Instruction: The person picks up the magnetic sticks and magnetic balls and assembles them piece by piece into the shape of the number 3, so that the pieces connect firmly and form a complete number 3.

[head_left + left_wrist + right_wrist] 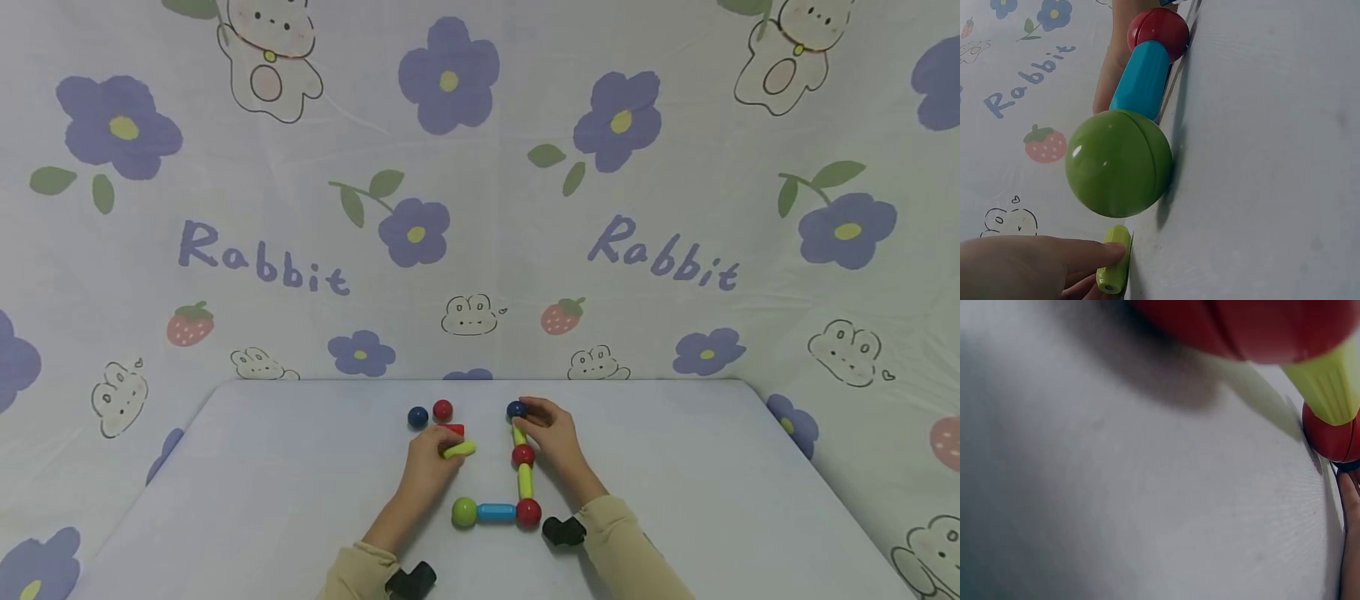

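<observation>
In the head view, balls and rods form an L-shaped chain. Its near arm runs from a green ball through a blue rod to a red corner ball. From there a yellow-green rod, a second red ball and another yellow-green rod lead away to a dark blue ball. My right hand grips that blue ball between thumb and fingers. Left of the chain, my left hand pinches a loose yellow-green rod between thumb and fingers, low over the table.
Beyond my left hand lie a loose dark blue ball, a loose red ball and a red piece partly hidden by the hand. The white table ends at a patterned cloth behind it. Black wrist-worn devices sit at both cuffs.
</observation>
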The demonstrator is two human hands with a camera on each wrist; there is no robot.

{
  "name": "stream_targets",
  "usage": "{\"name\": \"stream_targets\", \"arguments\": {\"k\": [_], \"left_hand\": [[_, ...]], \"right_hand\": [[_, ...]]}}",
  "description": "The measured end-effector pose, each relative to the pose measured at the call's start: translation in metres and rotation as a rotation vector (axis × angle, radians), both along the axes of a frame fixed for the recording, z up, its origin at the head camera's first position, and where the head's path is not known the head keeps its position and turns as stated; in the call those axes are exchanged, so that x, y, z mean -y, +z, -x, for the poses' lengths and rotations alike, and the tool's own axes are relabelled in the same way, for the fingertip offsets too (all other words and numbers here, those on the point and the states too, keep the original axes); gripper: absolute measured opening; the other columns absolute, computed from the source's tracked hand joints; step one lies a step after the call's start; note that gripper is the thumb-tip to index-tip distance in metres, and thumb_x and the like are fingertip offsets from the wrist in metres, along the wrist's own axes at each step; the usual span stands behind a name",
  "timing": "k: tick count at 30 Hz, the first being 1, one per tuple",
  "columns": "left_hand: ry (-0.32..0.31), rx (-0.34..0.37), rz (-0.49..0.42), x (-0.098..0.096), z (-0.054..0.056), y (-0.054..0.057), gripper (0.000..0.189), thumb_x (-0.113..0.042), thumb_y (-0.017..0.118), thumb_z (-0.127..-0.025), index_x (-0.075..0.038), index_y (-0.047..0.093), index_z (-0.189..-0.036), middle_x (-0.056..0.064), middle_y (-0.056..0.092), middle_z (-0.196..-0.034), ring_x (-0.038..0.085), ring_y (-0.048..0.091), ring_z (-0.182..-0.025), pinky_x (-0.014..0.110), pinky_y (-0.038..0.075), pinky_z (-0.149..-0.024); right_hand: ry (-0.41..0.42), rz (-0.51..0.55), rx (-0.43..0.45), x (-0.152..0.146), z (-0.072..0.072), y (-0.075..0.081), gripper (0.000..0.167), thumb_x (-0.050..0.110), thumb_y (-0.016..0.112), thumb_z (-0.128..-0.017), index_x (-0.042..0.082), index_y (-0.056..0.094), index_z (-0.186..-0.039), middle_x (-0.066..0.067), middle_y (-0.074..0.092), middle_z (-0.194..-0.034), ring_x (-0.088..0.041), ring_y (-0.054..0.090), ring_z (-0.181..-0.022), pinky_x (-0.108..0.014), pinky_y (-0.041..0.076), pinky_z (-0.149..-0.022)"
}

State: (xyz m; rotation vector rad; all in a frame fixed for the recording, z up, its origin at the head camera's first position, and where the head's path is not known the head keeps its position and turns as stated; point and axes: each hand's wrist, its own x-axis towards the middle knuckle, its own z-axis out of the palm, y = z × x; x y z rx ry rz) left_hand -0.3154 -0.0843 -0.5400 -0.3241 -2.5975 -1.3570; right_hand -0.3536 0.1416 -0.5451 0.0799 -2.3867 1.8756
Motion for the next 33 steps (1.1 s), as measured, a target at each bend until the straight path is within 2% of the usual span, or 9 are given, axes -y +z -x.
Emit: {"name": "stream_targets", "arguments": {"k": [7,9,15,18,23,28,33], "left_hand": [[-0.024,-0.103,-0.005,-0.002,0.006,0.011,0.023,0.008,0.076,-0.074,0.002,0.072,-0.096,0.013,0.068,-0.097,0.026,0.066,-0.095,0.037,0.056,-0.086],[-0.029,-0.110,-0.006,-0.003,0.009,0.015,0.022,0.007,0.076,-0.075,0.001,0.073,-0.096,0.012,0.069,-0.096,0.024,0.066,-0.093,0.033,0.057,-0.083],[-0.052,-0.082,-0.019,-0.005,0.020,0.025,0.021,0.002,0.077,-0.078,-0.002,0.074,-0.098,0.012,0.070,-0.096,0.023,0.064,-0.087,0.022,0.051,-0.072],[-0.058,-0.061,-0.011,-0.007,0.026,0.029,0.020,0.000,0.077,-0.079,-0.004,0.074,-0.099,0.011,0.069,-0.099,0.023,0.063,-0.089,0.025,0.052,-0.075],[-0.087,-0.042,-0.002,-0.012,0.036,0.031,0.020,0.000,0.075,-0.080,-0.004,0.074,-0.100,0.011,0.069,-0.103,0.025,0.065,-0.097,0.037,0.056,-0.085],[-0.107,-0.018,0.015,-0.018,0.045,0.030,0.020,-0.001,0.074,-0.082,-0.005,0.073,-0.102,0.010,0.068,-0.105,0.024,0.064,-0.099,0.036,0.056,-0.088],[-0.103,-0.011,0.045,-0.028,0.052,0.031,0.020,-0.002,0.074,-0.082,-0.007,0.073,-0.102,0.009,0.068,-0.106,0.024,0.065,-0.099,0.036,0.056,-0.088]], "right_hand": [[-0.017,-0.012,0.003,0.000,0.000,-0.001,0.044,0.012,0.072,-0.087,0.010,0.061,-0.129,-0.012,0.060,-0.136,-0.027,0.060,-0.124,-0.033,0.049,-0.102],[-0.016,-0.009,0.005,0.000,-0.001,-0.001,0.044,0.012,0.072,-0.087,0.010,0.061,-0.129,-0.013,0.060,-0.135,-0.028,0.060,-0.123,-0.034,0.049,-0.102],[-0.010,-0.008,0.000,0.000,-0.002,-0.001,0.044,0.012,0.073,-0.086,0.009,0.061,-0.129,-0.013,0.060,-0.135,-0.028,0.060,-0.123,-0.035,0.049,-0.102],[-0.013,-0.019,-0.003,0.000,-0.001,-0.001,0.044,0.013,0.073,-0.087,0.010,0.061,-0.129,-0.014,0.060,-0.135,-0.029,0.060,-0.123,-0.036,0.049,-0.102],[-0.016,-0.009,-0.009,-0.001,-0.001,-0.001,0.044,0.013,0.073,-0.087,0.009,0.061,-0.129,-0.014,0.060,-0.135,-0.030,0.060,-0.123,-0.037,0.049,-0.103],[-0.018,-0.011,-0.012,0.000,-0.002,-0.001,0.044,0.013,0.073,-0.087,0.009,0.061,-0.129,-0.014,0.060,-0.135,-0.029,0.060,-0.123,-0.037,0.049,-0.103],[-0.018,-0.011,-0.016,0.000,-0.001,-0.001,0.043,0.013,0.072,-0.087,0.009,0.062,-0.128,-0.015,0.061,-0.134,-0.030,0.061,-0.123,-0.038,0.049,-0.103]]}}
